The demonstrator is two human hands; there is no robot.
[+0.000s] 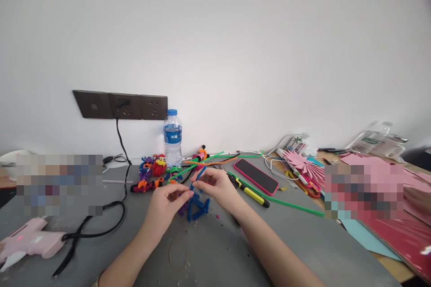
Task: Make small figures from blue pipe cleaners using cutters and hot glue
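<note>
Both my hands meet over the grey mat [215,246] at the table's middle. My left hand [166,204] is closed, its fingers pinching a blue pipe cleaner [198,175]. My right hand [215,186] is closed too, pinching the same blue pipe cleaner from the right, bending it into a loop. Just below the hands lies a blue pipe-cleaner figure [198,208] with a purple bit beside it. Loose green and orange pipe cleaners [208,160] lie behind the hands.
Small pipe-cleaner figures [153,172] and a water bottle [173,139] stand at the back. A phone in a pink case [256,176], a yellow-black cutter [249,190], a pink glue gun [30,242] with black cable, wall sockets [121,105], and pink paper [387,166] on the right.
</note>
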